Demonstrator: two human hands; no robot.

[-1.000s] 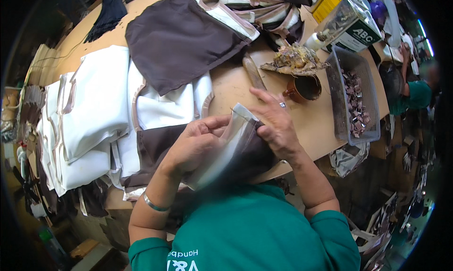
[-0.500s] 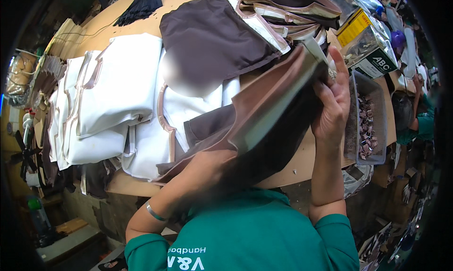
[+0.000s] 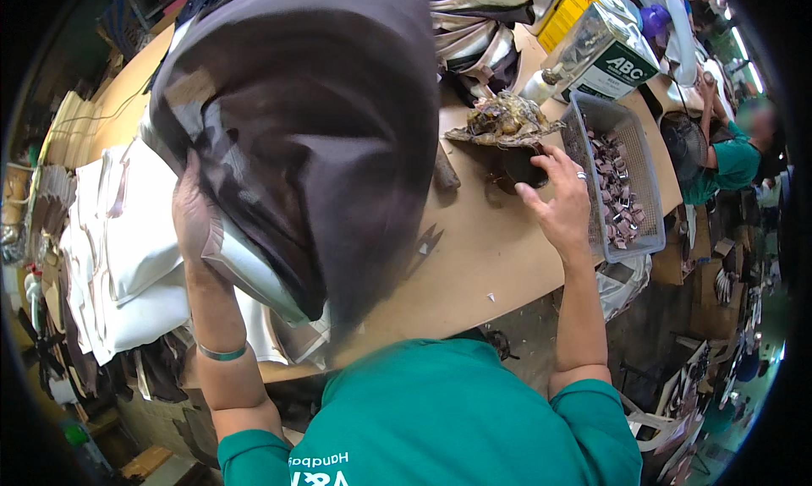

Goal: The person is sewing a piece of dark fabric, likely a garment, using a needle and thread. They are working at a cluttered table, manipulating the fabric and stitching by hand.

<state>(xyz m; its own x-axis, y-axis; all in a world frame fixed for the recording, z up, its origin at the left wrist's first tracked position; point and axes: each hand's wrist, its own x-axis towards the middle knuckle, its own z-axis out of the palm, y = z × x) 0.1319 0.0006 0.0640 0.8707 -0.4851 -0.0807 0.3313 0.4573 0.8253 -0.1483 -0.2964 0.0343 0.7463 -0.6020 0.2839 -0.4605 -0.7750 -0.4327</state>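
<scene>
A large dark brown fabric bag panel (image 3: 364,131) with a white lining hangs raised over the left half of the table. My left hand (image 3: 194,203) grips its edge, its fingers partly hidden by the cloth. Out to the right, my right hand (image 3: 562,203) is empty with thumb and fingers apart. Its fingertips are close to a dark rounded object (image 3: 524,166), whose kind I cannot make out. Above that object sits a lumpy, yellow-brown crusted mass (image 3: 507,118). A brown stick-like piece (image 3: 445,173) lies beside the panel.
A grey plastic basket (image 3: 655,232) of small brown pieces with metal parts stands at the right. Behind it are a square tin (image 3: 605,59) and a small bottle (image 3: 540,87). White folded pieces (image 3: 127,232) are stacked at the left. Another person (image 3: 736,152) sits far right.
The brown panel has swung from my right side up and over to the left. My right hand has let go of it and opened; my left hand has moved left and up with it.
</scene>
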